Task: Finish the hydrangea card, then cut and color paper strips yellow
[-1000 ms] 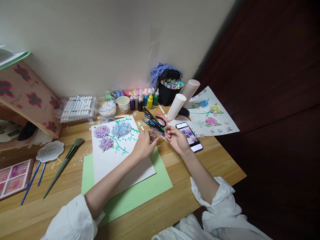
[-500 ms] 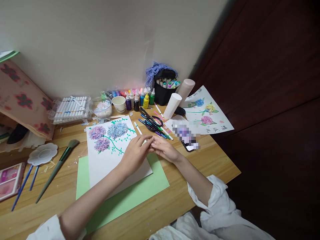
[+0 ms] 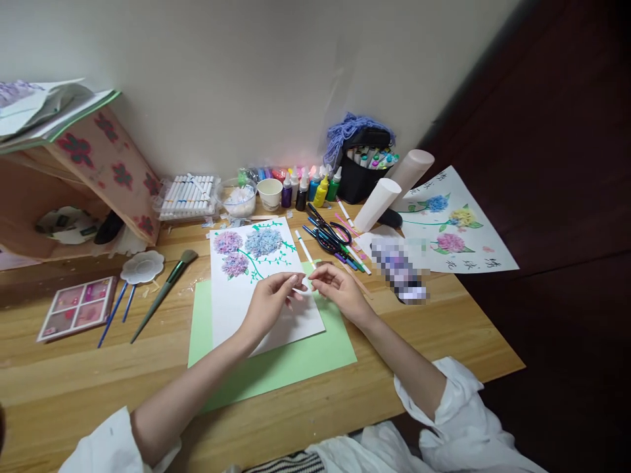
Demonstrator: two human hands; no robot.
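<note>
My left hand (image 3: pixel 270 299) is above the lower right of a white sheet (image 3: pixel 231 318) bearing pink-purple and blue fluffy flower heads with green painted stems. Its thumb and fingers are curled together. Just to the right is my right hand (image 3: pixel 341 292), thumb pressed to its fingertips, a small gap from the left. Something small and white shows between the fingertips, too unclear to name. Under the white sheet lies a light green sheet (image 3: pixel 340 349). A white marker (image 3: pixel 304 248) lies just beyond my hands, near black-handled scissors (image 3: pixel 323 238) among several pens.
Paint bottles (image 3: pixel 321 190), a paper cup (image 3: pixel 269 194), a bowl of paper bits (image 3: pixel 239 200) and a marker case (image 3: pixel 188 196) line the wall. A brush (image 3: pixel 165 295) and palette (image 3: pixel 142 267) lie left. A phone (image 3: pixel 401 270) and flower picture (image 3: pixel 476 253) are right.
My hands, touching each other before, have drawn apart with fingers curled. The view has swung left, so more of the decorated box and the pink four-pan palette shows.
</note>
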